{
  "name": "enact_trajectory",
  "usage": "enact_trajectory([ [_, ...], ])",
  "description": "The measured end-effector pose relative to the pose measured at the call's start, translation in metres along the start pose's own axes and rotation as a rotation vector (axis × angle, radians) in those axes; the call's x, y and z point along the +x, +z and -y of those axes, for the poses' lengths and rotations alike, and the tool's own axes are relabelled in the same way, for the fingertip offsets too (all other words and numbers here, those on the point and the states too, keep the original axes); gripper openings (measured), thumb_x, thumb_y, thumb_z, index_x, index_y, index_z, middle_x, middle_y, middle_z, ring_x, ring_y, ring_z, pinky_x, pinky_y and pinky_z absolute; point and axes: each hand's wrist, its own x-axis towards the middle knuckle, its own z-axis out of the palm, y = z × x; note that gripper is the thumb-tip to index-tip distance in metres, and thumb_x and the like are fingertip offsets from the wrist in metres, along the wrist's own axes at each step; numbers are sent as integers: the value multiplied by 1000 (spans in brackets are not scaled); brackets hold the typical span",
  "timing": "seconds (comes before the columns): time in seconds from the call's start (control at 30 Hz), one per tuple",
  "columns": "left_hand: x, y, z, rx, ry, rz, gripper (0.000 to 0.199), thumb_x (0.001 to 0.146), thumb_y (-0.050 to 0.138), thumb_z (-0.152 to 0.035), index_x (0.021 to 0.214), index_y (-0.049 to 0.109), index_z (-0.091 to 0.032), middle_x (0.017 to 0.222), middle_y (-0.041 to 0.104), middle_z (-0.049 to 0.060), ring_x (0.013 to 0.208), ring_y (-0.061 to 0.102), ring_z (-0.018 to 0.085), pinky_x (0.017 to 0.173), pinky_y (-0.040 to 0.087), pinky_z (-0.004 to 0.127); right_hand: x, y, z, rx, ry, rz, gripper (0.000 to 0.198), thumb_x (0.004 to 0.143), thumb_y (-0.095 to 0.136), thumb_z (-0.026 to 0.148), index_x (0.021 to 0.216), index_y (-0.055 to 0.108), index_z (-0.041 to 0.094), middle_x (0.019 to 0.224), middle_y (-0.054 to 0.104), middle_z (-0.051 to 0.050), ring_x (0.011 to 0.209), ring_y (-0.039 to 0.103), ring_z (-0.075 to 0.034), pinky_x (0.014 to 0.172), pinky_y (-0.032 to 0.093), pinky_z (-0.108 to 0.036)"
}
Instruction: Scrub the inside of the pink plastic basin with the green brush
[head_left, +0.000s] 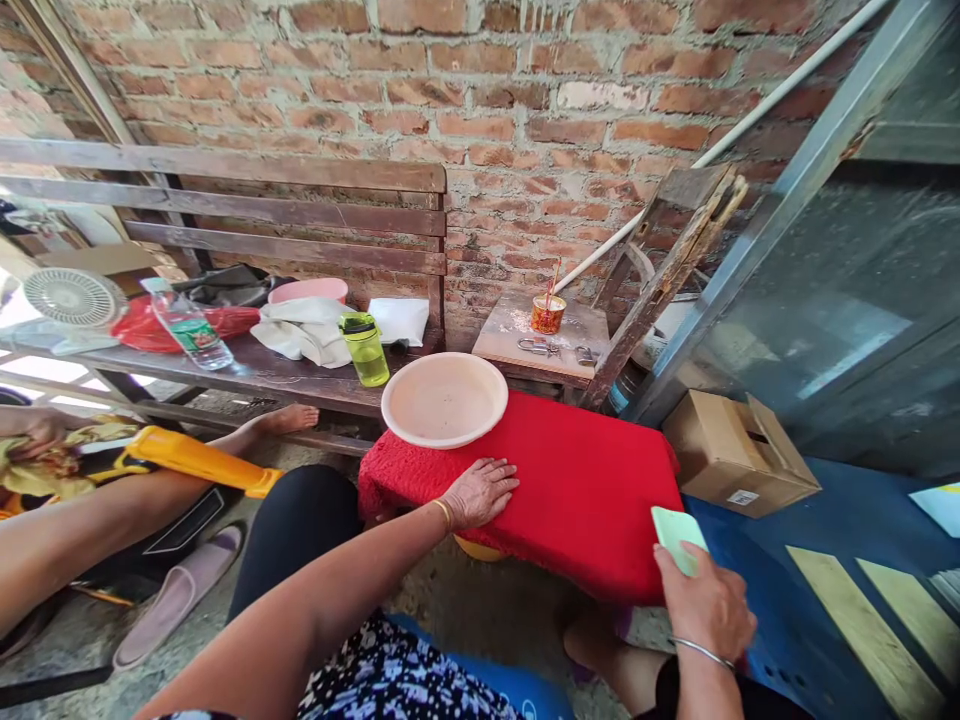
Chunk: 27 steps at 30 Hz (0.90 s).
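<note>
Left hand (480,494) lay open on red cloth (592,480) mid-frame while my right hand (709,602) clasped a pale-green object (676,533), lower right.

I get the cloth (592,480) centred, basin (445,395) on its far-left corner. My left hand (481,492) lies on the cloth before the basin; my right hand (709,600), slab (677,535) in it, by the near-right corner. Behind left: bench (300,212) bearing fan (75,298), bottle (196,338), flask (365,350). Behind: chair (495,345), tub (547,317) on it. Right: box (724,455).
</note>
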Motion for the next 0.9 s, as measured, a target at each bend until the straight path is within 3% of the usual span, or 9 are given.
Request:
enact_trajectory([
  [0.07,0,0,0,-5,-4,7,34,101,47,-30,129,66,-24,139,62,6,135,51,24,115,36,44,4,0,-8,91,65,-42,60,86,45,68,116,71,24,93,66,-14,96,61,-36,73,48,-44],
  [0.13,1,-1,-1,-5,-4,8,34,101,47,-30,129,66,-24,139,62,6,135,51,24,115,36,44,-6,4,6,242,-11,-26,61,84,46,71,113,72,24,95,66,-13,94,62,-33,75,49,-43],
  [0.27,0,-2,-1,3,-2,5,35,101,47,-30,129,66,-24,139,62,6,135,51,24,114,37,44,-39,17,57,420,-507,140,44,83,53,60,101,74,26,98,66,-8,90,64,-25,81,48,-39],
  [0.33,0,-3,-1,6,0,5,35,101,46,-30,129,66,-23,139,62,7,135,51,24,114,37,43,-45,18,63,395,-648,197,35,82,57,54,100,74,30,100,67,-5,92,64,-24,82,47,-38],
  [0.4,0,-3,-1,6,1,9,35,101,46,-30,129,66,-23,139,62,7,135,51,24,114,37,43,-38,15,47,321,-554,175,35,81,57,53,102,74,31,100,66,-6,93,65,-26,80,47,-40],
  [0.53,1,-3,-2,5,-11,25,35,101,47,-30,129,66,-24,139,62,7,135,52,24,114,37,44,-8,3,-14,173,-14,-9,52,80,50,65,105,74,26,98,65,-15,94,62,-36,76,48,-49],
  [0.63,1,-3,-2,7,-19,32,35,100,48,-30,129,66,-24,139,62,6,135,51,25,114,37,44,2,-1,-28,358,182,-1,63,73,54,75,105,74,24,96,66,-15,97,61,-38,81,48,-52],
  [0.77,1,-1,-2,5,-11,27,35,100,49,-30,129,66,-24,139,62,6,136,50,24,115,36,43,-12,9,19,678,104,107,67,63,64,76,97,74,20,97,66,-11,92,62,-33,85,49,-47],
  [0.9,0,0,-2,-3,-8,8,35,100,49,-30,130,66,-24,140,62,6,136,50,24,114,37,44,-40,27,87,747,-179,166,57,70,60,72,92,74,21,93,65,-9,90,62,-28,84,48,-42],
])
